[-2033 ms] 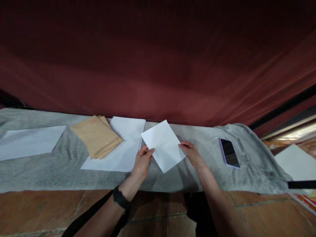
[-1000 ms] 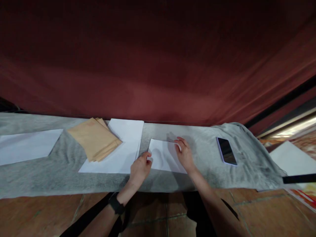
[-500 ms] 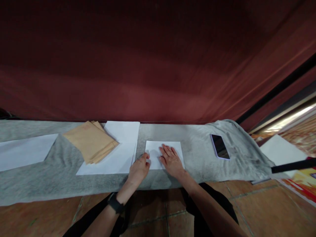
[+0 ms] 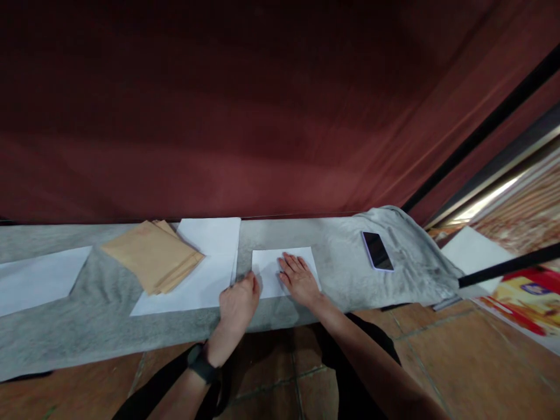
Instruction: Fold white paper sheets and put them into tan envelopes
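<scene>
A small white sheet lies on the grey cloth in front of me. My right hand rests flat on its right half, fingers spread. At its left edge is my left hand, with the fingers curled in; whether they grip the paper's edge is hidden. Left of that hand, larger white sheets lie partly under a fanned stack of brown envelopes.
A phone lies on the grey cloth at the right. Another white sheet is at the far left. A dark red curtain hangs behind. Beyond the right end are a black bar and a colourful package.
My left hand has turned and curled more at the sheet's left edge. My right hand stays flat on the paper. The whole view has shifted slightly.
</scene>
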Available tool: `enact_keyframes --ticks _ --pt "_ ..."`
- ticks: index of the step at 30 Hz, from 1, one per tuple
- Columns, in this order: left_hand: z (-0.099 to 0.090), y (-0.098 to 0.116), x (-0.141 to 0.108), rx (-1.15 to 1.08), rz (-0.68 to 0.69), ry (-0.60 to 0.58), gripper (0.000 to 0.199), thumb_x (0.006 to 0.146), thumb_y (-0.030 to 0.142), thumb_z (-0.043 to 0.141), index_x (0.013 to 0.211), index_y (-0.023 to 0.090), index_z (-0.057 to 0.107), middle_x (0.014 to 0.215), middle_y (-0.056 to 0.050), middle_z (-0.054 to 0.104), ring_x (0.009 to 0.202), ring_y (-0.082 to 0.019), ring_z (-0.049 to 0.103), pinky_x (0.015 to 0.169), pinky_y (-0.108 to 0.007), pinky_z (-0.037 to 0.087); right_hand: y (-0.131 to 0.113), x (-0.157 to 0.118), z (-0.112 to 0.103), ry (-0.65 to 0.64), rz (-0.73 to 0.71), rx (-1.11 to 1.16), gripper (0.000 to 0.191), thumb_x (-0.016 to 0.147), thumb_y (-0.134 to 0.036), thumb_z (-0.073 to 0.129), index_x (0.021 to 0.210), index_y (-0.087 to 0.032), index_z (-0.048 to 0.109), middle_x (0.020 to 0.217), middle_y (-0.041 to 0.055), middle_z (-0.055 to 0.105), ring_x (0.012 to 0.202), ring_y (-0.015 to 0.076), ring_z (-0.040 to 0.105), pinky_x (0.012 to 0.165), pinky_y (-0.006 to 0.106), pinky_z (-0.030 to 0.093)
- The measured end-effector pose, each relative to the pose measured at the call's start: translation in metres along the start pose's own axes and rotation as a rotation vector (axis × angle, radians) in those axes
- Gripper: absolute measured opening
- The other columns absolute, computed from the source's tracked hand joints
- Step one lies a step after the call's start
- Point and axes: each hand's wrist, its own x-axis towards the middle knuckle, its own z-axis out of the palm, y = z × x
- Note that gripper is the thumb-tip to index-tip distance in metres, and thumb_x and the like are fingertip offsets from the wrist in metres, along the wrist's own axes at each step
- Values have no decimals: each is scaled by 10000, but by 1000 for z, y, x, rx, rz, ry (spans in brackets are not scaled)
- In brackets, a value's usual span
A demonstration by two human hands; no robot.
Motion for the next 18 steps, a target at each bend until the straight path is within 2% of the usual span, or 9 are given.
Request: enact_keyframes --ticks 2,4,6,8,10,14,18 --pt "12 10 -3 0 199 112 384 1024 319 360 1160 165 684 1093 -176 735 1086 -311 688 986 -458 486 -1 0 -1 3 10 -5 492 1068 -362 403 1526 -193 462 1626 99 376 1501 254 365 1256 483 252" --pt "32 19 -3 -42 385 191 468 1033 386 363 1389 165 570 1410 -171 612 1358 -316 527 1148 -488 373 -1 0 -1 -9 2 -13 498 1059 -335 411 1533 -188 451 1630 105 368 1501 253 364 1258 476 246" --pt "54 25 0 -43 489 187 574 1033 459 353 1521 166 428 1563 -146 479 1482 -314 380 1209 -524 294 0 0 -2 -30 -18 -25 511 1046 -302 422 1544 -187 434 1640 104 349 1505 250 355 1260 465 238" --pt "69 27 3 -23 512 167 629 1040 493 310 1573 159 339 1610 -147 412 1520 -301 318 1233 -528 252 2 1 -2 -53 -33 -38 524 1040 -278 415 1556 -185 411 1649 98 332 1510 246 345 1262 455 235" --pt "76 26 5 4 512 147 650 1044 504 284 1592 153 297 1629 -147 378 1532 -289 295 1246 -521 229 5 1 -3 -67 -38 -48 524 1047 -270 390 1564 -190 393 1652 89 327 1511 239 343 1261 453 237" --pt "73 19 5 58 560 112 676 1034 526 324 1584 134 315 1639 -149 355 1531 -288 300 1259 -518 209 15 -3 -8 -73 -40 -55 497 1056 -303 396 1547 -234 427 1633 68 367 1503 249 360 1253 480 247" --pt "68 13 3 94 622 80 637 1033 511 345 1552 145 391 1613 -151 402 1518 -282 330 1255 -522 231 27 -18 -13 -25 -4 -52 474 1060 -346 408 1524 -270 464 1621 54 385 1499 254 372 1246 495 256"
